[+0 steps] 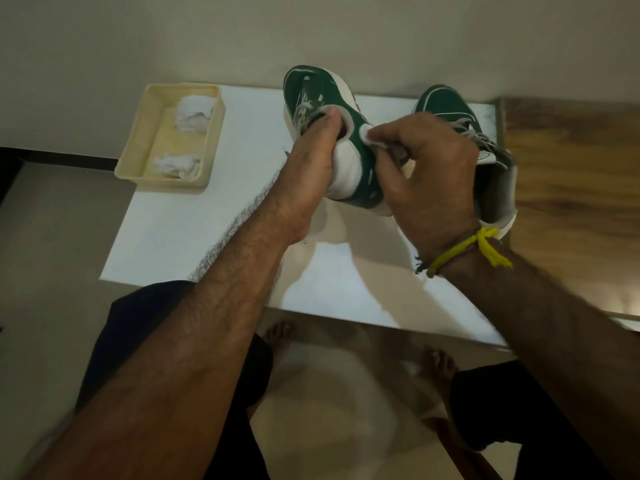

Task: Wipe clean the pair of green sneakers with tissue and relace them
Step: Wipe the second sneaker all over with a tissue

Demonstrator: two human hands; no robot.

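Wiping stage, I judge — not near done. My left hand [311, 161] grips the first sneaker [332, 133] by its collar, lifted at 12 o'clock above the counter [194, 233]. My right hand [426, 168] pinches a tissue [367, 135] against its green side. Second sneaker [464, 133] lies at 2 o'clock, laces loose; whether it has been wiped I cannot tell. Relacing is left on both. Cream tray [138, 140] at 10 o'clock holds crumpled tissues [192, 112]. White counter against a pale wall; wood-grain surface at 3 o'clock, beige floor below.
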